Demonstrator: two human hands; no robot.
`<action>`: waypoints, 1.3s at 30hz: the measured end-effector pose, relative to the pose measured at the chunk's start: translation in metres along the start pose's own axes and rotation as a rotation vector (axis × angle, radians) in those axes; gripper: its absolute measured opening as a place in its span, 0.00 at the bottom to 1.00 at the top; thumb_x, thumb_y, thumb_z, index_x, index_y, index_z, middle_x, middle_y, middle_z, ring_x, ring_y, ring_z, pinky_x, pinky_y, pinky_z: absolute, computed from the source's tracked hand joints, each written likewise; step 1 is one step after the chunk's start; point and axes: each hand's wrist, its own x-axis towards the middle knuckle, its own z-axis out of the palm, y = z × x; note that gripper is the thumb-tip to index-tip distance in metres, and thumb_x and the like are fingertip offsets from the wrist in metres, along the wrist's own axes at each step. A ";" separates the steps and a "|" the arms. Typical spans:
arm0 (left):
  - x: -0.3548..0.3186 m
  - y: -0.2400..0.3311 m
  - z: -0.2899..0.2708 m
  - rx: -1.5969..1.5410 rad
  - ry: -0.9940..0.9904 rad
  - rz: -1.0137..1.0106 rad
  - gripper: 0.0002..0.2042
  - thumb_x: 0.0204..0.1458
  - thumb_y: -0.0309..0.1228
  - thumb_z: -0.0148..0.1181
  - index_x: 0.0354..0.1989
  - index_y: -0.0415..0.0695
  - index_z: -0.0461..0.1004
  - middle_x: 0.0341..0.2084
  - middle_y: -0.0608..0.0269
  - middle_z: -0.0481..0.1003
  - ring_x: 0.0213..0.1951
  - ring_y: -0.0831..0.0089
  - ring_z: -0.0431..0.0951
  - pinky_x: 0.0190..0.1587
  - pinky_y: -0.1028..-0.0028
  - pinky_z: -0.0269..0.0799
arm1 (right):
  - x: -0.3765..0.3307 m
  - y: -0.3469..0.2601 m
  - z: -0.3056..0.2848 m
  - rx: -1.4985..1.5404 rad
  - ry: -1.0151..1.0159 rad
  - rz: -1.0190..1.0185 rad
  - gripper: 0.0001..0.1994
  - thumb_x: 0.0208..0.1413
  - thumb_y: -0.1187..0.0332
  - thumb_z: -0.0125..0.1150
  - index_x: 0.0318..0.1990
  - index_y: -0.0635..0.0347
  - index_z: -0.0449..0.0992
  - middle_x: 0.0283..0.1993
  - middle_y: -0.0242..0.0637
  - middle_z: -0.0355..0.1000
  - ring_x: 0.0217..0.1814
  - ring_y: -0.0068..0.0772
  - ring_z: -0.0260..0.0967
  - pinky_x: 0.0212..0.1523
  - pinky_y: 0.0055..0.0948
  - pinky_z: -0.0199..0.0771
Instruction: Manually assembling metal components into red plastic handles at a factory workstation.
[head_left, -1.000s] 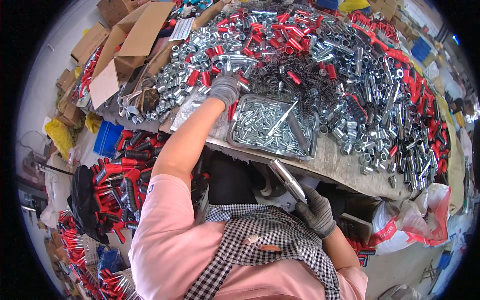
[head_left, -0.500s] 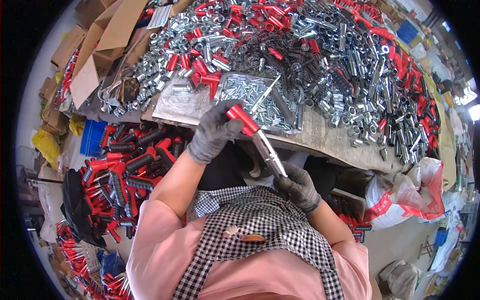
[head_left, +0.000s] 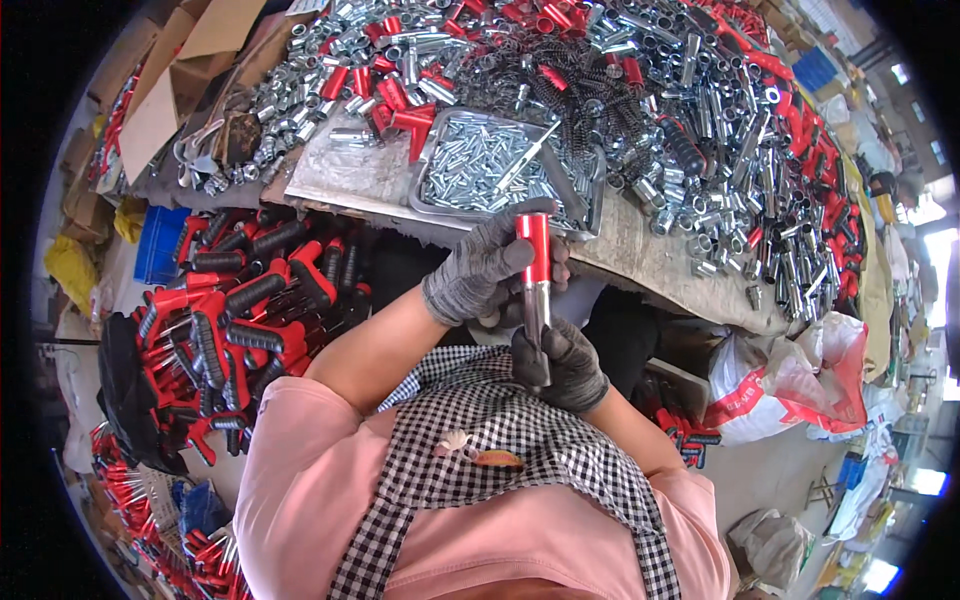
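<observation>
Ok, knit-gloved L hand [head_left: 480,272] clamped on glossy red cyl. sleeve [head_left: 537,240], R hand [head_left: 572,368] on shiny metal tube [head_left: 541,303].

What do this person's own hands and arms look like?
The left hand and right hand wear grey knitted gloves with darker patches. The forearms are bare, with no cables visible. Above them are short pink sleeves, and a black-and-white checked apron is worn over the pink top.

Left grip [head_left: 480,268] and right grip [head_left: 570,370] hold a red-topped metal tube [head_left: 538,300] before the bench [head_left: 660,265].
</observation>
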 end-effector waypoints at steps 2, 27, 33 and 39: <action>0.001 -0.001 0.004 -0.019 0.006 -0.007 0.34 0.49 0.41 0.63 0.62 0.44 0.55 0.40 0.54 0.72 0.41 0.63 0.75 0.46 0.61 0.74 | 0.004 -0.001 -0.001 -0.096 0.024 0.019 0.29 0.54 0.54 0.58 0.58 0.62 0.61 0.31 0.37 0.67 0.27 0.27 0.63 0.28 0.24 0.64; -0.056 -0.007 0.013 0.511 0.254 -0.313 0.16 0.48 0.41 0.62 0.34 0.41 0.68 0.19 0.65 0.70 0.20 0.78 0.72 0.23 0.77 0.68 | 0.147 -0.173 -0.046 -2.118 0.895 -0.247 0.18 0.49 0.56 0.59 0.41 0.62 0.76 0.41 0.52 0.74 0.45 0.51 0.71 0.47 0.40 0.69; -0.035 0.023 0.005 1.238 0.179 -0.126 0.20 0.44 0.41 0.66 0.39 0.40 0.72 0.26 0.55 0.77 0.28 0.68 0.78 0.34 0.70 0.73 | 0.055 -0.162 0.033 -1.757 0.240 -0.381 0.11 0.50 0.67 0.59 0.39 0.63 0.77 0.35 0.46 0.75 0.36 0.41 0.73 0.41 0.32 0.72; -0.021 0.010 0.002 1.681 -0.063 -0.026 0.20 0.41 0.43 0.65 0.39 0.43 0.72 0.27 0.48 0.75 0.30 0.51 0.76 0.34 0.59 0.72 | 0.025 -0.125 0.028 -1.966 -0.099 -0.324 0.14 0.48 0.65 0.61 0.42 0.58 0.75 0.38 0.44 0.75 0.38 0.45 0.74 0.42 0.37 0.73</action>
